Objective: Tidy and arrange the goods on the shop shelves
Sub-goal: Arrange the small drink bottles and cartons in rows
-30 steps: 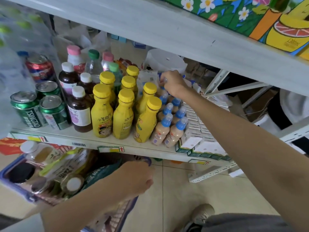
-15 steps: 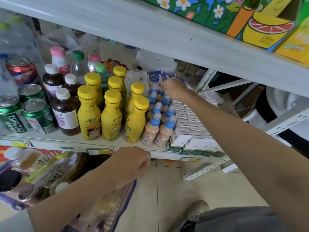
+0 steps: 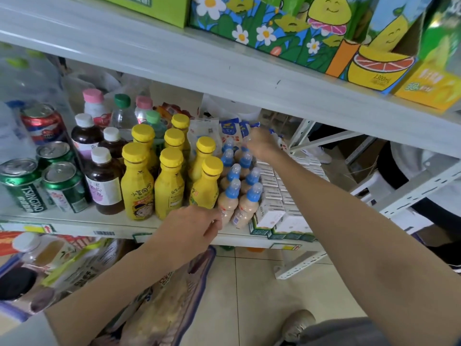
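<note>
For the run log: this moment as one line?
step: tidying blue-capped bottles | right hand: at row's back, grip unclear | left hand: open, by front bottle

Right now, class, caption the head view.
Tidying: right hand at the rear blue-capped bottles, left hand by the front ones.

The green can (image 3: 23, 188) at the front left corner of the shelf (image 3: 74, 227) reads "TSINGTAO" down its side. On the upper shelf (image 3: 174, 61), the painted carton (image 3: 374, 68) carries "1300ml" under its orange slice. The front yellow bottle (image 3: 137, 188) bears Chinese characters, too blurred to read for certain.
</note>
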Available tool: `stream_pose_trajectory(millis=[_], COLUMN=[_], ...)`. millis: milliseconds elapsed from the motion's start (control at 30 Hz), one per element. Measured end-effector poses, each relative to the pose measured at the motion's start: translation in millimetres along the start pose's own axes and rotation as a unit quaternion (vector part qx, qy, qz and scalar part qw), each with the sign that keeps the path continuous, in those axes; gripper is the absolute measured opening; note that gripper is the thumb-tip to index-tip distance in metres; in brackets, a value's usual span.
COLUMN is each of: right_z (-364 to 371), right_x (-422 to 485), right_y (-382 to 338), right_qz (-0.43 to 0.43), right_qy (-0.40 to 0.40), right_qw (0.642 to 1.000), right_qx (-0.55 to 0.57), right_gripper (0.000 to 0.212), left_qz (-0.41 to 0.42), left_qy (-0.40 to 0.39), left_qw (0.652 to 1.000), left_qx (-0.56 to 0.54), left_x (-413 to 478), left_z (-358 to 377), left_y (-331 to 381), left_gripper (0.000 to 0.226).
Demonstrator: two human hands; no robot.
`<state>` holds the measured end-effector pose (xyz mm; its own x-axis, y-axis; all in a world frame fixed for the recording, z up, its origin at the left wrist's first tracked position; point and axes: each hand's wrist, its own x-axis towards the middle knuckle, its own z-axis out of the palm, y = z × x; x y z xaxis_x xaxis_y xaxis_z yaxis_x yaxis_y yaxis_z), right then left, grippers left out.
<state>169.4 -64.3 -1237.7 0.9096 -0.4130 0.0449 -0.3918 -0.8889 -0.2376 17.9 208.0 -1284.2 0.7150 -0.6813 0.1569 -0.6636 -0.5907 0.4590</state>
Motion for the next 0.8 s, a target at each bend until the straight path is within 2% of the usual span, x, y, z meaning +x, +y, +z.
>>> stream_pose_trajectory(millis=[100, 200, 300, 400, 467, 533, 667, 800], right_z=[-23.8, -42.7, -49.8, -67.2, -69.9, -68.8, -59.4, -52.9], right_x=[-17.3, -31.5, -52.8, -100.2, -125.8, -152.8, -191.5, -216.6], right_y=[3.0, 18.1, 36.5, 38.6, 43.2, 43.3, 41.9, 24.9], right_qz=[0.008, 0.023, 0.076, 0.105, 0.114, 0.108, 0.098, 0.045], right_qy=[0.065, 0.182, 0.262, 0.29, 0.281, 0.257, 0.195, 0.132], right_qw=[0.995, 0.96, 0.88, 0.785, 0.743, 0.735, 0.75, 0.791], right_qx=[0.071, 0.213, 0.388, 0.537, 0.597, 0.618, 0.624, 0.596], right_gripper=[0.024, 0.025, 0.02, 0.008, 0.02, 0.027, 0.036, 0.047], left_qz=[0.001, 0.004, -0.025, -0.085, -0.134, -0.19, -0.299, -0.314], left_qy=[0.002, 0.017, 0.021, 0.007, -0.004, -0.01, -0.046, -0.076], left_qw=[1.0, 1.0, 0.997, 0.976, 0.935, 0.875, 0.758, 0.684], left_qx=[-0.007, -0.021, -0.07, -0.199, -0.329, -0.446, -0.578, -0.654], left_x=[-1.6, -3.1, -2.8, 0.2, 1.2, 3.4, 9.6, 6.5], left_z=[-1.2, -2.5, -3.6, -3.7, -4.2, -7.7, -17.0, -17.7], left_y=[-0.7, -1.3, -2.1, -0.2, 3.3, 9.0, 21.4, 32.0], left_gripper=[0.014, 0.015, 0.015, 0.021, 0.025, 0.03, 0.054, 0.072])
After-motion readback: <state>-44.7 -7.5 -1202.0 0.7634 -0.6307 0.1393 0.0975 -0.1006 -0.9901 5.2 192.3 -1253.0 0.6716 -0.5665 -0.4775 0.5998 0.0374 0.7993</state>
